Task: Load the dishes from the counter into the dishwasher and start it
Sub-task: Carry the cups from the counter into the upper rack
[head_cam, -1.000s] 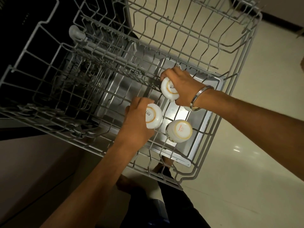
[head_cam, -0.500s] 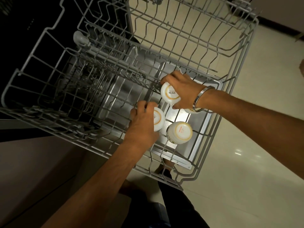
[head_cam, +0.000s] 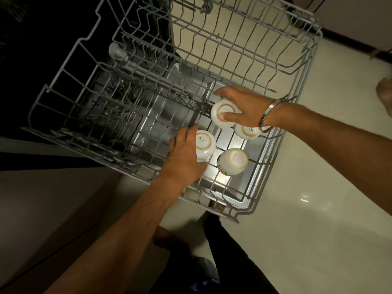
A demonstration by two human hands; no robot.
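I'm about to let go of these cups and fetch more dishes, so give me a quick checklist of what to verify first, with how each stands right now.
1. Cup under left hand upside down in upper rack: the left cup shows its base, ok.
2. Cup in right hand seated: the right cup is tilted, still gripped, not ok.
3. Cup behind the wrist upside down: ok, partly hidden.
4. Loose front cup stable: leans sideways, cannot tell.
5. Room left in rack: far section bare, ok.
6. Lower rack load: too dark, cannot tell.
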